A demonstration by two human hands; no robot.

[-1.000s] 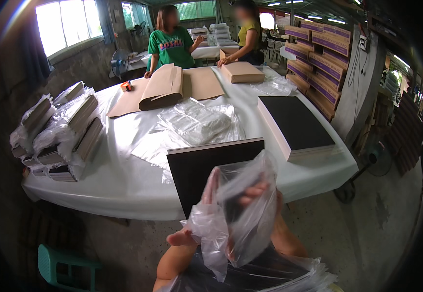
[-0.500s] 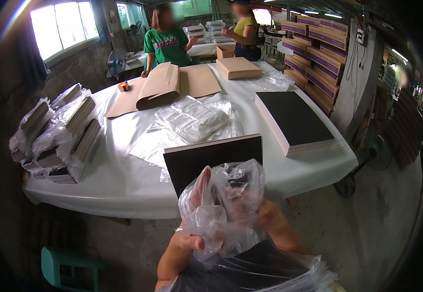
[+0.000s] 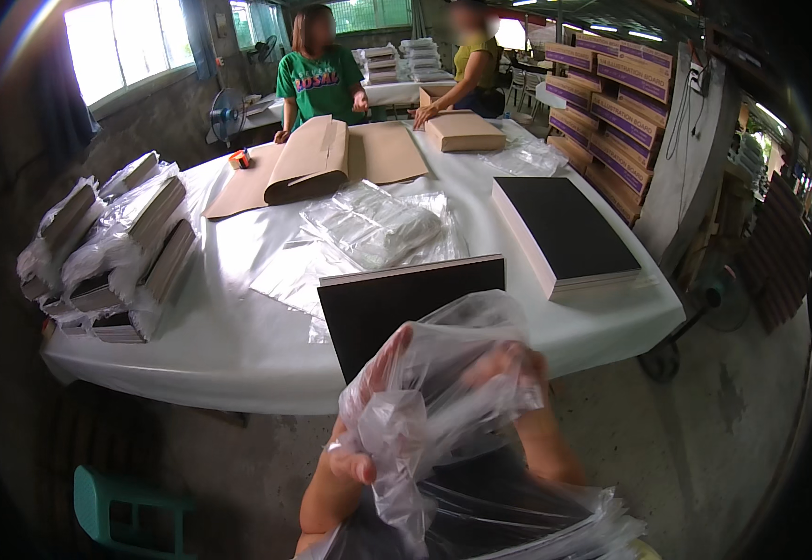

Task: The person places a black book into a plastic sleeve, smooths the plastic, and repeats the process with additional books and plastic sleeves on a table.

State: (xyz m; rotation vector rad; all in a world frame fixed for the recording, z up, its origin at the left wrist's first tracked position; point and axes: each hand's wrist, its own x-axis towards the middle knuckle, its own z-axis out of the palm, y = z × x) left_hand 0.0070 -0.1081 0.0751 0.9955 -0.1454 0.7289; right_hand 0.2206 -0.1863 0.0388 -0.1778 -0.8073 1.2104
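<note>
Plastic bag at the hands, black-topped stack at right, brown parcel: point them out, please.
Plastic bag [image 3: 432,375]: head view, film near its middle.
Black-topped stack [image 3: 566,230]: head view, middle of its top.
Brown parcel [image 3: 465,128]: head view, its top face.

the held bag [image 3: 395,429] is before the table [image 3: 238,345]; on it, bagged stacks [image 3: 124,247] left, board stack [image 3: 569,233] right

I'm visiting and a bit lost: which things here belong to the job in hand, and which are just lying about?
Likely in the job:
clear, crinkled plastic bag
black, rectangular, pale-edged board just behind the bag
crumpled heap of clear plastic

Seemingly lying about:
green plastic stool
round blue fan
</note>
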